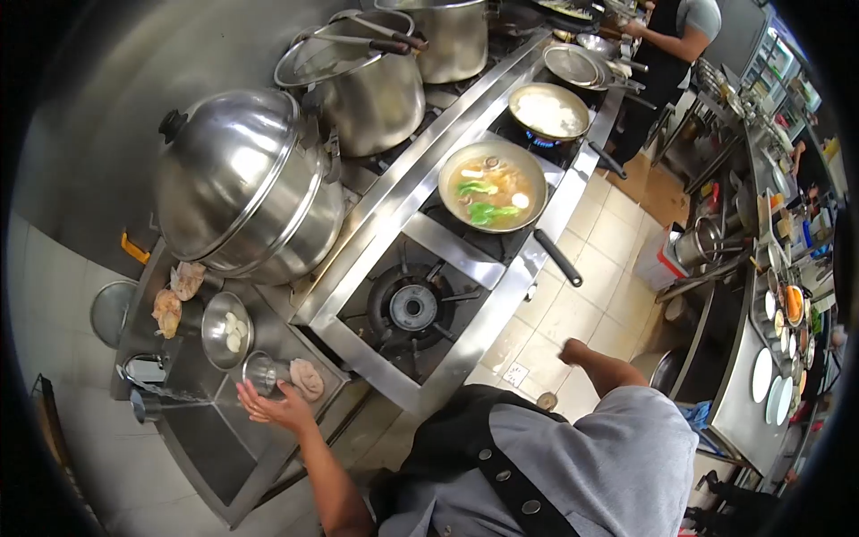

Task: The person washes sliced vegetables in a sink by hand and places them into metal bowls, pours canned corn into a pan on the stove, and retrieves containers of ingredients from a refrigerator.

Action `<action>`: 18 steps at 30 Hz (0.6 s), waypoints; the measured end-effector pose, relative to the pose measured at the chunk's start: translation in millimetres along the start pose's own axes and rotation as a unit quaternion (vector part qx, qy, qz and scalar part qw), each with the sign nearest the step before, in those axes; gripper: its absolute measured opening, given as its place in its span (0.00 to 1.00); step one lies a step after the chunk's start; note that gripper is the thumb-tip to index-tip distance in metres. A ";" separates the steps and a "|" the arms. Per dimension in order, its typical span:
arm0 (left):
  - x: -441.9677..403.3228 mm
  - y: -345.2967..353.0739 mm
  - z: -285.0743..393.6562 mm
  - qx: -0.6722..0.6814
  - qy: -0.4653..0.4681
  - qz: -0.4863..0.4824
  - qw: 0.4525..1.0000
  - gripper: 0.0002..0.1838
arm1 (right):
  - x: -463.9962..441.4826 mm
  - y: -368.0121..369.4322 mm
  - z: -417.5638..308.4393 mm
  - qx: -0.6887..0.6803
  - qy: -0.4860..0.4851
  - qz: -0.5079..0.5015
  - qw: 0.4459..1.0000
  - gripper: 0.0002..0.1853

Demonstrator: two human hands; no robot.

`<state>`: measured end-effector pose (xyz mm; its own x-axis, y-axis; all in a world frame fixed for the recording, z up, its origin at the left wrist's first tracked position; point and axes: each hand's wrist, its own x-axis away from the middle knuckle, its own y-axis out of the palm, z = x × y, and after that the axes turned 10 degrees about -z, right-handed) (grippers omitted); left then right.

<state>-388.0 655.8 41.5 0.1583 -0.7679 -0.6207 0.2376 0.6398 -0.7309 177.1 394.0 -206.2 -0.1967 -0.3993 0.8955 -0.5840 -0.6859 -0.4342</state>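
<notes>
My left hand (276, 406) is over the sink (234, 465), its fingers stretched out. Just beyond the fingertips a small metal cup (261, 371) stands on the sink's edge; whether the hand touches it is hard to see. Beside the cup lies a crumpled pale cloth (306, 380). A metal bowl (227, 331) with several white pieces sits behind. Water sprays from a tap (143, 404) on the left towards the hand. My right hand (573, 351) hangs over the tiled floor, fingers curled in, with nothing visible in it.
On the stove a pan of soup (493, 186) with greens has its handle jutting over the front edge. Another pan (548, 112) sits over a blue flame. A large domed steamer (255, 188) and tall pots (367, 98) line the back. A person (680, 45) stands at the far end.
</notes>
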 end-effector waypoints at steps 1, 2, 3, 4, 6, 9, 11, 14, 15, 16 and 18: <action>8.3 0.0 8.1 0.001 -0.017 0.021 1.000 0.31 | -64.6 38.8 75.9 0.031 0.060 0.027 0.997 0.18; 19.0 -1.4 14.8 0.002 -0.034 0.040 0.999 0.33 | 55.5 -24.3 32.8 -0.096 0.150 -0.052 0.983 0.15; 34.4 0.8 9.6 -0.018 -0.055 0.026 0.998 0.37 | 50.5 -17.9 65.6 -0.002 0.109 0.007 0.994 0.11; 51.2 -0.4 11.1 -0.032 -0.075 0.034 0.996 0.37 | 38.3 -9.7 99.0 0.094 0.066 0.063 0.991 0.10; 81.2 -5.8 15.6 -0.063 -0.110 0.050 0.991 0.38 | 14.3 -8.6 131.5 0.166 0.015 0.160 0.973 0.09; 123.6 -17.0 21.9 -0.064 -0.200 0.049 0.976 0.39 | 2.6 -27.8 144.1 0.123 0.013 0.139 0.983 0.12; 155.4 -14.8 10.1 -0.064 -0.227 0.072 0.969 0.38 | 12.0 -40.8 136.1 0.063 -0.080 0.170 0.980 0.16; 196.2 -29.3 18.8 -0.088 -0.307 0.020 0.948 0.36 | 27.2 -69.1 130.5 -0.005 -0.151 0.132 0.980 0.22; 202.6 -40.5 37.3 -0.090 -0.313 0.015 0.945 0.30 | 28.2 -80.3 132.2 -0.028 -0.170 0.136 0.976 0.22; 211.7 -39.7 36.9 -0.074 -0.292 0.003 0.954 0.29 | 24.7 -95.4 134.2 -0.030 -0.168 0.129 0.977 0.23; 246.3 -43.4 24.2 -0.046 -0.254 -0.021 0.966 0.25 | -0.1 -119.1 147.1 -0.284 -0.141 0.075 0.945 0.16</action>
<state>-336.1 438.1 -72.8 0.6059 -0.6943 -0.3884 0.1709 0.5904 -0.7888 362.5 386.2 -169.0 -0.1402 -0.6680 0.7309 -0.9106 -0.2028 -0.3600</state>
